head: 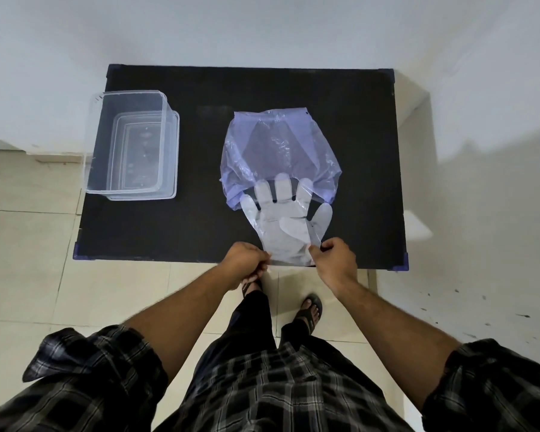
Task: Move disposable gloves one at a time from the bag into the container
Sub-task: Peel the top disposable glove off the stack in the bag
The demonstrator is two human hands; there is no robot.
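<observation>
Left hand (pixel 245 260) and right hand (pixel 335 255) each pinch the near cuff of the glove (pixel 286 222), its fingers reaching far into the bag (pixel 278 151).

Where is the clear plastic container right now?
In the head view, the clear container sits empty at the table's left edge, apart from the purple bag at centre.

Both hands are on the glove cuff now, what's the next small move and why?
Probably draw the glove toward the near table edge: its fingertips still lie under the bag mouth. The left hand and right hand pinch its cuff corners, and the container sits left, seemingly empty.
</observation>
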